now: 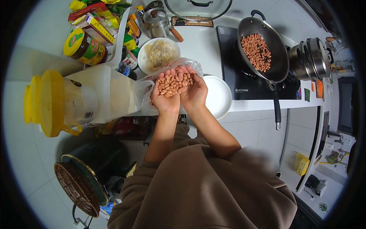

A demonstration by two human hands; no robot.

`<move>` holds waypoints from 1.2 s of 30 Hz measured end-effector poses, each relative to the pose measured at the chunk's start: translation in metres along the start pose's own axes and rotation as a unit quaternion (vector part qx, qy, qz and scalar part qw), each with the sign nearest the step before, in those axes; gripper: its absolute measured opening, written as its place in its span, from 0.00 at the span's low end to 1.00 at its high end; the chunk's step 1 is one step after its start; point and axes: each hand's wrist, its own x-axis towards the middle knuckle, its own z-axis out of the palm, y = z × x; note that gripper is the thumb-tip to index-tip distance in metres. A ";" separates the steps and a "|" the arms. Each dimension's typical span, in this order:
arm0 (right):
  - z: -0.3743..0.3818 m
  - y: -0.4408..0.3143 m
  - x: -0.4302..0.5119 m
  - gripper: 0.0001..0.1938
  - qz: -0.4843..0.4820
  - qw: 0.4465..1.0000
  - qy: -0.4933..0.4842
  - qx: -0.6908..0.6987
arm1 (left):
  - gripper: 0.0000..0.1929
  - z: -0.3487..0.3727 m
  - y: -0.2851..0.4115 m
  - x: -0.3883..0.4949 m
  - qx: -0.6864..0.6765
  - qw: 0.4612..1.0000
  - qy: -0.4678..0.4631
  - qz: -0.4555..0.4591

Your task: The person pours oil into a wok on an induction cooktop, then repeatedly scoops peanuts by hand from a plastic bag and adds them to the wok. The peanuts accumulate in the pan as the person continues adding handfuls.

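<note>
My left hand (166,98) and my right hand (195,91) are cupped side by side, palms up, and hold a heap of shelled peanuts (173,83). They are over a clear plastic bag (145,93) on the counter; a few more peanuts show in the bag beside my left hand. A white plate (216,97) lies to the right, partly behind my right hand. More peanuts (255,51) are spread in a dark wok (276,63) on the black cooktop (231,78). Beyond the bag stands a white plate (143,58) with pale food in clear plastic.
The wok's handle (276,110) juts over the counter's front edge. Steamer pots (310,58) stand right of the wok. At the back are a glass lid (183,10) and a small steel pot (156,24). Yellow-lidded containers (53,103) and a white bin (117,50) of packets and jars crowd the left.
</note>
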 end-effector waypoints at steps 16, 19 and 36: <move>0.038 -0.042 -0.026 0.24 -0.021 0.992 -0.125 0.014 | 0.16 0.057 -0.031 -0.019 0.021 0.997 -0.078 -0.017; 0.042 -0.059 -0.028 0.25 -0.034 0.989 -0.140 0.027 | 0.16 0.067 -0.047 -0.019 0.021 0.995 -0.091 -0.037; 0.041 -0.150 -0.033 0.23 -0.115 0.988 -0.098 0.031 | 0.15 0.090 -0.141 -0.020 0.077 0.992 -0.015 -0.101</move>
